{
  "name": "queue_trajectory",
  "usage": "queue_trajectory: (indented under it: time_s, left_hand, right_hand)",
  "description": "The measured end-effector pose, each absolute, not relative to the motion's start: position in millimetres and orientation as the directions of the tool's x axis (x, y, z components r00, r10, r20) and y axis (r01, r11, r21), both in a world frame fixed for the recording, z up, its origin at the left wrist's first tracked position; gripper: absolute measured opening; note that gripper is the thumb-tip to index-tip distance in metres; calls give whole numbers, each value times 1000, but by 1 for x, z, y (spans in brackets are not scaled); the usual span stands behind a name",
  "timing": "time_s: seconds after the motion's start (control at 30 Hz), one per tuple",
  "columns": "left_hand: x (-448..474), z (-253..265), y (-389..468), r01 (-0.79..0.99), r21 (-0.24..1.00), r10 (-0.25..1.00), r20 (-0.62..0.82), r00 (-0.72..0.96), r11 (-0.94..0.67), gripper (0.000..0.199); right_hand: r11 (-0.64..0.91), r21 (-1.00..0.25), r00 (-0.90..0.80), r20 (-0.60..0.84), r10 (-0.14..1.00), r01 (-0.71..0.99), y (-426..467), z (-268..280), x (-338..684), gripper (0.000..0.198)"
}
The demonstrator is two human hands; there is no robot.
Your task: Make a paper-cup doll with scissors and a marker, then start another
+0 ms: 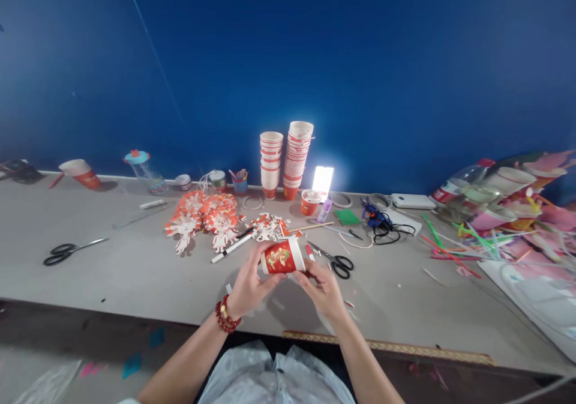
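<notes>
A red paper cup (282, 257) with a printed figure and a white rim lies sideways between my hands above the table. My left hand (252, 281) grips its base end, thumb along the underside. My right hand (321, 287) holds the rim end, with thumb and fingers on the white edge. Just right of the cup lie black-handled scissors (337, 262) and a small red-and-white piece (309, 251). Behind it is a heap of cut paper scraps (270, 227). To the left a white marker (231, 250) lies near several red-and-white paper cutout figures (220, 218).
Two tall cup stacks (298, 158) stand against the blue wall, beside a bright lamp (323, 182) and a purple glue stick (324, 211). A blue tool with a black cord (382, 221) lies to the right, before piled craft materials (517, 212). More scissors (67, 252) rest far left.
</notes>
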State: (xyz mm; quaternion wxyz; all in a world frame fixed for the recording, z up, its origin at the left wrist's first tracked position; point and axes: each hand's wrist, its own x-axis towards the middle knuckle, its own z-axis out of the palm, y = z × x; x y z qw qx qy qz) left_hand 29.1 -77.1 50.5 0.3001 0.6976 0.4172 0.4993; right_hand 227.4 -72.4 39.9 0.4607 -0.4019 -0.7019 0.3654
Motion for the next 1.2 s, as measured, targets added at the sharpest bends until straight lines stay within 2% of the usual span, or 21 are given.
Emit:
queue_trajectory:
  time_s: [0.07, 0.2, 0.37, 0.53, 0.7, 0.8, 1.1, 1.2]
  left_hand:
    - [31, 49, -81, 308, 807, 862, 490, 129, -504, 54]
    - [32, 39, -86, 232, 839, 869, 487, 80, -492, 54]
    - [31, 26, -87, 224, 817, 844, 535, 48, -531, 50]
    - [23, 18, -81, 259, 773, 811, 578, 86, -579, 49]
    - [22, 13, -82, 240, 809, 844, 516, 146, -536, 58]
    - [24, 11, -83, 220, 823, 851, 498, 166, -524, 61]
    - [24, 15, -80, 251, 826, 862, 469, 191, -505, 60]
    - [22, 18, -82, 274, 844, 886, 422, 192, -461, 59]
  right_hand:
    - [404, -897, -252, 356, 900, 178, -71, 35, 227, 19]
    - [364, -928, -238, 336, 911, 81, -69, 28, 228, 14]
    - [491, -853, -202, 457, 866, 177, -71, 38, 228, 7]
    - [638, -729, -237, 593, 770, 249, -78, 53, 227, 23]
    - [764, -604, -342, 686, 643, 226, -90, 60, 221, 36]
    - [795, -558, -372, 703, 606, 240, -96, 61, 217, 40]
    - [785, -528, -360, 698, 619, 325, -90, 59, 221, 39]
    - [714, -594, -295, 653, 697, 371, -86, 53, 225, 39]
